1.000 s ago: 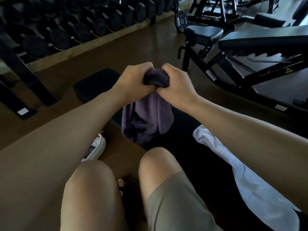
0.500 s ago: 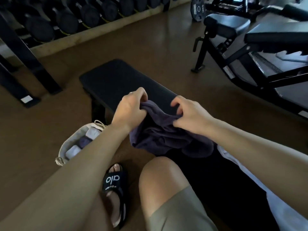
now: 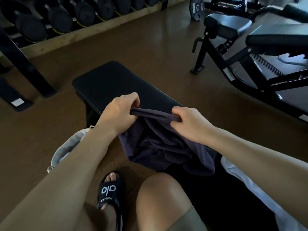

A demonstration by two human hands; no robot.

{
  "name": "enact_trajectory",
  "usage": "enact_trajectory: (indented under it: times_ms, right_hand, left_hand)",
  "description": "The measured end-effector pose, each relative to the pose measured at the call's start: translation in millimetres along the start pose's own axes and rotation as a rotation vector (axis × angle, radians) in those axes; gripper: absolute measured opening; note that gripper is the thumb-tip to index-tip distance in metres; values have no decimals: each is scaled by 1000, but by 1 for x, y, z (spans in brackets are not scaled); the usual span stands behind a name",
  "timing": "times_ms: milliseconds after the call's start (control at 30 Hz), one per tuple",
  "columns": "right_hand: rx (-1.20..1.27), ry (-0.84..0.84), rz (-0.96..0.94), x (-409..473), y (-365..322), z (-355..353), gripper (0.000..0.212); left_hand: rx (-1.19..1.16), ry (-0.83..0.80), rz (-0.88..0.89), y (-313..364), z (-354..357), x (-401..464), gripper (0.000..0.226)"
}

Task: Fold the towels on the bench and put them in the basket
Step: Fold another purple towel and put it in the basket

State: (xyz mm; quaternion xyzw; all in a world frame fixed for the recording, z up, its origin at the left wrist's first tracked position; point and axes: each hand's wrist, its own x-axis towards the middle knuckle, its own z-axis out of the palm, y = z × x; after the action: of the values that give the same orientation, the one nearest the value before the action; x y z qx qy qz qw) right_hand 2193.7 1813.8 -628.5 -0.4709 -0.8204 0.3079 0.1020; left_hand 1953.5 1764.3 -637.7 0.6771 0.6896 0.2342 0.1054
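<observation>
1. left hand (image 3: 119,113) grips one end of the top edge of the dark purple terry cloth towel (image 3: 166,147), fingers curled round the bunched hem.
2. right hand (image 3: 188,125) pinches the other end of that same edge, at 3 o'clock from the left hand. hands are apart, with the hem stretched in a tight band between them.
3. the rest of the purple towel hangs slack and crumpled below the hands, toward 6 o'clock. its lower folds drape over the near part of the flat black padded workout bench (image 3: 120,84) and partly off its left edge.
4. the bench runs from 11 o'clock down to 5 o'clock through the middle of the view. the far end is bare.
5. white cloth towel (image 3: 241,180) lies unfolded on the bench at 4 to 5 o'clock, partly under the right forearm, just beside the purple towel's lower corner.
6. light grey soft fabric basket (image 3: 66,147) sits on the brown floor at 8 o'clock, beside the bench, mostly hidden by the left forearm. contents can't be made out.
7. person is seated. bare knee (image 3: 160,197) at 6 o'clock, just below the hanging towel. foot in a black slide sandal with white lettering (image 3: 110,190) on the floor at 7 o'clock, between basket and knee.
8. rack of black dumbbells (image 3: 66,15) along 10 to 12 o'clock, well apart from the bench.
9. black adjustable incline bench with steel frame (image 3: 250,47) at 1 to 3 o'clock, with a round black weight plate (image 3: 197,9) behind it at 1 o'clock.
</observation>
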Motion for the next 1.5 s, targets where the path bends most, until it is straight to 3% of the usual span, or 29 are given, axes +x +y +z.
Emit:
enact_trajectory:
  times_ms: [133,267,367,533,633,800,967,1067,1233,1400,1500]
  right_hand:
    - [-9,125,29,3,1,-22,27]
    - [-160,230,34,10,-4,-41,19]
    - [-286,372,57,15,-1,-81,12]
    - [-305,702,50,16,-7,-144,11]
    - [-383,492,-22,1,-20,-112,13]
    - [-449,77,-31,-28,-20,-10,13]
    - [-264,-187,19,-20,-7,55,22]
    - [-178,-300,42,-16,-1,73,26]
    - [-132,-427,36,-13,-5,81,18]
    - [-107,-510,23,-22,-20,85,19]
    - [-3,-497,53,-32,-30,91,26]
  left_hand:
    - [25,2,-101,-7,-9,6,16]
    - [266,59,-112,10,-45,54,14]
    - [468,199,-65,27,-87,94,10]
    - [548,514,23,36,-125,129,12]
    - [682,526,72,19,-114,120,14]
    - [910,137,-2,-51,-55,77,17]
    - [948,-125,-58,-107,-9,29,27]
    - [957,-203,-114,-124,0,11,24]
    - [946,-192,-196,-135,2,-5,21]
    - [878,-317,-347,-125,7,-13,40]
    - [788,-244,-368,-96,12,-19,33]
